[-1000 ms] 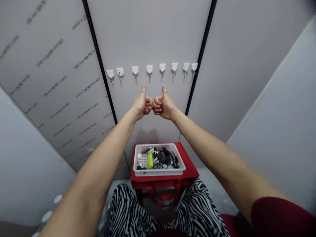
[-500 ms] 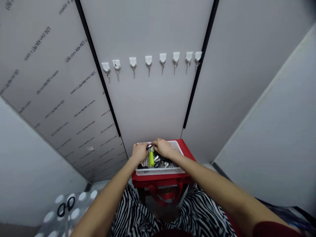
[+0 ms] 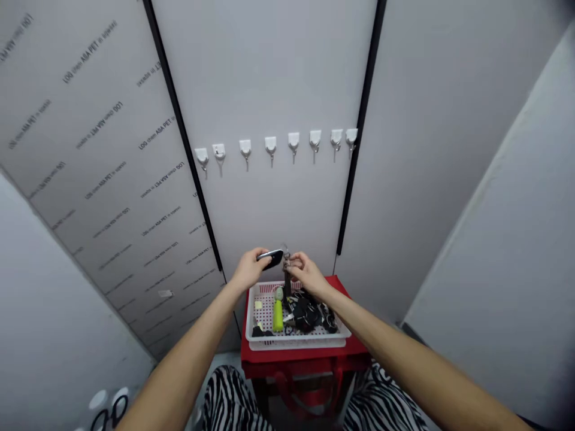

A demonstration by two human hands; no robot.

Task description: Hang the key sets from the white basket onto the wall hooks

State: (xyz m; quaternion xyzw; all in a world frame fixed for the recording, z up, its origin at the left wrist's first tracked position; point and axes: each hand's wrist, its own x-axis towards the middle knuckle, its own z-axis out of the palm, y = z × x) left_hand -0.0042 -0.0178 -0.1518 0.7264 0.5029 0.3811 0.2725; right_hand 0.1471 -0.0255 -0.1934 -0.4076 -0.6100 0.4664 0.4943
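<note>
Above the white plastic basket (image 3: 296, 342), my left hand (image 3: 248, 270) is closed on a black key fob (image 3: 274, 260) with a silver edge. A metal ring (image 3: 284, 246) joins the fob to a dark strap (image 3: 287, 284), which hangs down towards the basket. My right hand (image 3: 309, 276) pinches the strap's metal fittings near the ring. Below the hands, the basket holds a lime-green key holder-like piece (image 3: 278, 314), a pile of black keys and fobs (image 3: 308, 314), and small pale yellow bits (image 3: 257, 305).
Under the basket is a red fabric cover (image 3: 309, 359) with a hanging handle (image 3: 309, 398). A row of white adhesive hooks (image 3: 271, 145) runs across the grey panel ahead. Black-handled scissors (image 3: 110, 414) lie at lower left. Black strips (image 3: 353, 179) edge the panel.
Both hands have risen out of the basket, bringing up the key fob with its ring and strap. The contents below show more fully. The view has tilted up slightly.
</note>
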